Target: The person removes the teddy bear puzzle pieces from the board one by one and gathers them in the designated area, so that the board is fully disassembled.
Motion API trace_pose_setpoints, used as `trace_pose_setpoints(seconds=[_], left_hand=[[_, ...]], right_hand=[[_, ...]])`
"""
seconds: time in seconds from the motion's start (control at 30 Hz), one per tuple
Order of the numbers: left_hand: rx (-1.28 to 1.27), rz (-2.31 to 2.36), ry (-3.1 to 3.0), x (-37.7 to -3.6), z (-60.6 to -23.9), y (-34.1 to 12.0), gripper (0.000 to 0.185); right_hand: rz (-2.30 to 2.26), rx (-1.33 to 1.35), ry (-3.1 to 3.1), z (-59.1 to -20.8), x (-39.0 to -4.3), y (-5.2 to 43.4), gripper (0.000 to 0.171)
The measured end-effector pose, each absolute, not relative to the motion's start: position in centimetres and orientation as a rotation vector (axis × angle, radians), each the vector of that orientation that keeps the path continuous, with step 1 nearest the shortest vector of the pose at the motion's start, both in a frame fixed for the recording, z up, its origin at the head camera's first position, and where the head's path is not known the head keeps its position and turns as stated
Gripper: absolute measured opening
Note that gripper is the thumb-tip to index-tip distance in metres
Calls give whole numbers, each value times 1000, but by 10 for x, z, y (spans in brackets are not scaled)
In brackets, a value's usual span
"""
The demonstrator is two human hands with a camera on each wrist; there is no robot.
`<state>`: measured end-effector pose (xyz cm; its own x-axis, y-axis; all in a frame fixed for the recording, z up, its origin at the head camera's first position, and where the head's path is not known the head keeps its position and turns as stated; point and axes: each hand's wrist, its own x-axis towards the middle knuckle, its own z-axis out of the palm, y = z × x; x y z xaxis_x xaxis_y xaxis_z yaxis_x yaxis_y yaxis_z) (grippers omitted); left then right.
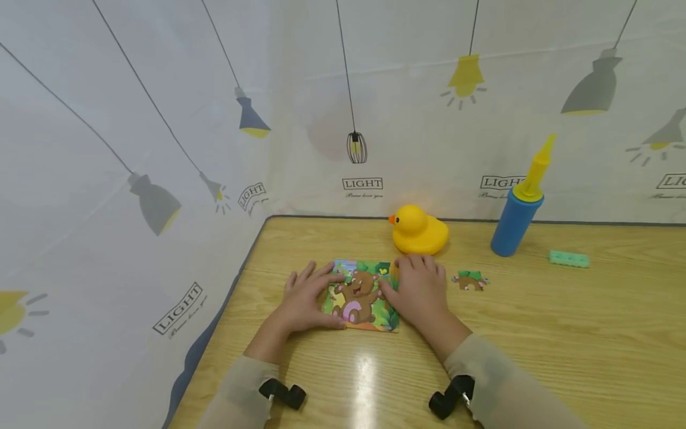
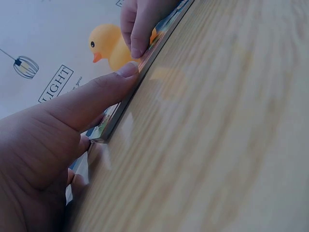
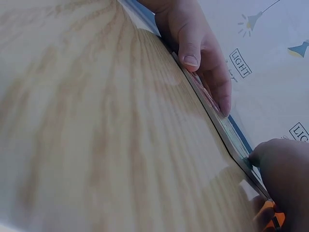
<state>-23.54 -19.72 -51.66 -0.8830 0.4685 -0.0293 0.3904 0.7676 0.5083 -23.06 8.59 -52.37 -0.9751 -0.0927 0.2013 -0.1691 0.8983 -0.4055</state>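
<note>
A jigsaw puzzle (image 1: 358,298) with a brown bear picture lies flat on the wooden table. My left hand (image 1: 308,298) rests at its left side, fingers spread; the index fingertip touches the picture and the thumb lies over the near edge. At the right side, my right hand (image 1: 423,292) holds the puzzle's edge, thumb on the picture and fingers bent at the far right corner. The left wrist view shows the left thumb (image 2: 101,92) on the rim. Right of that hand lies a loose puzzle piece (image 1: 470,280). The fingers' undersides are hidden.
Behind the puzzle sits a yellow rubber duck (image 1: 419,231). Farther right stand a blue hand pump (image 1: 515,220) with a yellow nozzle and a small green block (image 1: 569,258). A lamp-print cloth (image 1: 321,119) hangs along the table's back and left edges.
</note>
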Motion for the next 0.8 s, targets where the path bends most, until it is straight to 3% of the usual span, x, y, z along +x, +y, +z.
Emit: trace_pose_setpoints(seconds=[0.63,0.8], left_hand=[[682,754,2794,-234,-513,-196,96],[698,780,2803,-233,-512,-197,93]], right_hand=[[617,247,-2873,-521,-227,84,47],[655,255,-2912,-518,-225,82,51]])
